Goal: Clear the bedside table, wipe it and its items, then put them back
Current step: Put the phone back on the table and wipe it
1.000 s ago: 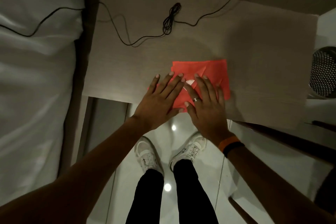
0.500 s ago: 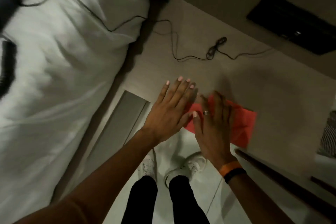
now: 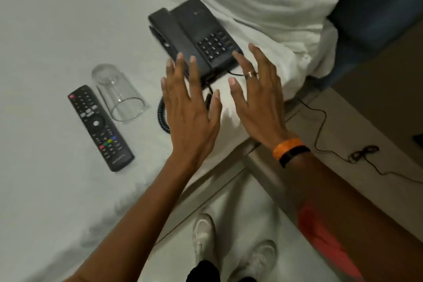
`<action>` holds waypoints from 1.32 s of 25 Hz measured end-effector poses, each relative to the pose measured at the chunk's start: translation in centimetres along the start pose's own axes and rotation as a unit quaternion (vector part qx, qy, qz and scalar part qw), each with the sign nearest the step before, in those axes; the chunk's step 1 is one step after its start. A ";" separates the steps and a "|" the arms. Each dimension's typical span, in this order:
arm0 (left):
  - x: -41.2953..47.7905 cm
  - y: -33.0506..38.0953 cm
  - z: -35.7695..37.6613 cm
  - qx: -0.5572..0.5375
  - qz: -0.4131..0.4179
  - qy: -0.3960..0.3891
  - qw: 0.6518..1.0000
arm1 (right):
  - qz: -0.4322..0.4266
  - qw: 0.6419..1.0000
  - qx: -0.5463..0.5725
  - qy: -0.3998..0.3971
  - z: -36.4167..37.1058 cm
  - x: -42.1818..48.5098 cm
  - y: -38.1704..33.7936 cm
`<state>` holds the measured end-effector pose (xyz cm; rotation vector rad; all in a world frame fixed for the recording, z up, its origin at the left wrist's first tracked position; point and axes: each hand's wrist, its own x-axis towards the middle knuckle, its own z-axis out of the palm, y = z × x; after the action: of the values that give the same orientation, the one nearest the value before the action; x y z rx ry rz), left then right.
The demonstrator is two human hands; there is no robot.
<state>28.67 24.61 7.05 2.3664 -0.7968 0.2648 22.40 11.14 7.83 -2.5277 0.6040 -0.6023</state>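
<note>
Put-back step, I judge: both hands spread wide, empty. Left hand (image 3: pixel 190 107) and right hand (image 3: pixel 258 98) hover at the phone (image 3: pixel 194 34) on the bed (image 3: pixel 45 18), beside glass (image 3: pixel 116 91) and remote (image 3: pixel 99 127). Next: two-hand grip on the phone's sides, carry to desk (image 3: pixel 343 135), mind the cord (image 3: pixel 320 128).

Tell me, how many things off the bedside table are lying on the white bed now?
3: a black desk telephone near the pillow, a clear drinking glass on its side, and a black remote control beside it. Others may lie outside the view.

A black telephone (image 3: pixel 196 34) is seen on the white bed (image 3: pixel 45 30). Left of the telephone, a tipped glass (image 3: pixel 117 94) and a remote (image 3: pixel 100 128) are laid.
</note>
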 end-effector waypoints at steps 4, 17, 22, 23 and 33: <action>4.9 -2.6 -0.6 -0.187 -0.174 -0.035 0.966 | 0.023 0.997 0.051 -0.060 3.3 8.2 -0.9; 2.8 2.1 -0.3 -0.389 -0.133 -0.062 0.909 | 0.223 0.913 0.336 0.070 -2.1 4.6 0.5; -2.3 11.5 2.0 -0.398 -0.044 -0.215 0.891 | 0.320 0.863 0.330 0.210 -10.5 -6.1 7.4; -3.0 12.7 3.5 -0.400 -0.032 -0.250 0.881 | 0.347 0.847 0.332 0.229 -11.2 -8.3 9.3; -5.6 18.3 23.7 -0.367 -0.022 -0.534 0.761 | 0.600 0.678 0.313 0.287 -7.2 -18.5 26.1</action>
<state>13.01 1.20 -4.63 1.5852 -1.0402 -1.3106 -4.06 -2.54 -5.81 -0.8561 1.6828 -0.8200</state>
